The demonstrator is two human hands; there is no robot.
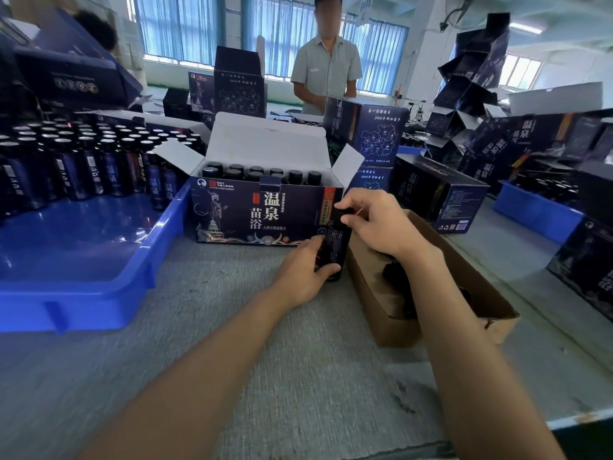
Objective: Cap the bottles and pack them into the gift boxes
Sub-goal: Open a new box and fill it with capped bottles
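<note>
One bottle (336,249) gripped, left hand (298,277), right hand (378,224)

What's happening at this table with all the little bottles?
A person is capping a dark bottle. The left hand grips it upright, and the right hand has its fingers pinching the black cap on top. Right behind, an open gift box already holds rows of capped bottles. More bottles wait in the blue tray on the left. Another person stands across the table.
</note>
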